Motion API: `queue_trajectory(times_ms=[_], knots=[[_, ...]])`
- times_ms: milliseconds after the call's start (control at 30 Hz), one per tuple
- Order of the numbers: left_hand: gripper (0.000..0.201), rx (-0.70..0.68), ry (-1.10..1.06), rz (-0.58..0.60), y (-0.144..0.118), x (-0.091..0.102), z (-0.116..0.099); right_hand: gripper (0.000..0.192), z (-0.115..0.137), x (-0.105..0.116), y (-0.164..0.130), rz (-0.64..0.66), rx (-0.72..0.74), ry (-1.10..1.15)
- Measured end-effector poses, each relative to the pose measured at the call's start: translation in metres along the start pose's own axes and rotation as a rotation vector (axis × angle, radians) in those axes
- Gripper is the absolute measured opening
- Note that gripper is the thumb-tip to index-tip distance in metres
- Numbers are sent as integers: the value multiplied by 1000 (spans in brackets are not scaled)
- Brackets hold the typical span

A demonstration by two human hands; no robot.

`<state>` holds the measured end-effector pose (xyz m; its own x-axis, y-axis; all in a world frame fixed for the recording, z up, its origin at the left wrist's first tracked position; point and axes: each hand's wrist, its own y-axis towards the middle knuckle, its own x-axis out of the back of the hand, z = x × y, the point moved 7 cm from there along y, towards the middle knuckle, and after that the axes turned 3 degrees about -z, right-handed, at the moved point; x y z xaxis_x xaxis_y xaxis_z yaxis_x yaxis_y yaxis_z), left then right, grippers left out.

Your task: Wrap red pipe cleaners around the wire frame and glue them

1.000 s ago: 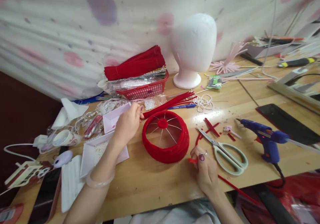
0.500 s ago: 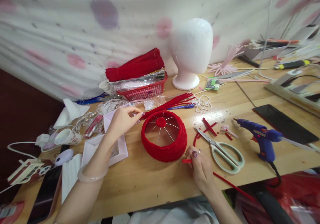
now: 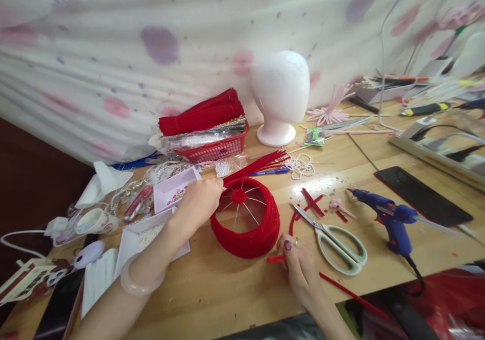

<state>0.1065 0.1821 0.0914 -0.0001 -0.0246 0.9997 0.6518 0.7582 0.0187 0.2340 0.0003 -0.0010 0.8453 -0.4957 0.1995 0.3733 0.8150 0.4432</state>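
A round cap-like form wrapped in red pipe cleaners sits on the table, thin wires running from its rim to a red disc in the middle. My left hand is curled over its upper left rim, knuckles up; the fingertips are hidden behind the hand. Low in front, my right hand is closed on a red pipe cleaner, whose short end pokes out to the left while its long tail trails to the right. Right of that hand lie pale green-handled scissors. Cut red pieces lie beyond them.
A blue glue gun and a black phone lie at right. Behind stand a white foam head and a red basket. A loose bundle of red pipe cleaners lies behind the cap. White bead boxes are at left.
My left hand has moved from the end of the red bundle to the cap's left rim, its fingers now curled under. My right hand keeps the pipe cleaner. The view has shifted slightly.
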Motion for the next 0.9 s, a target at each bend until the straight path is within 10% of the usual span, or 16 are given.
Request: queue_trajectory(times_ms=[400,900], knots=[[20,-105,138,75,-2,-5,7,47,-2,-2,-1,5,9,-9],[29,43,-131,-384,-23,44,82,47,-2,1,2,-38,-7,-53]])
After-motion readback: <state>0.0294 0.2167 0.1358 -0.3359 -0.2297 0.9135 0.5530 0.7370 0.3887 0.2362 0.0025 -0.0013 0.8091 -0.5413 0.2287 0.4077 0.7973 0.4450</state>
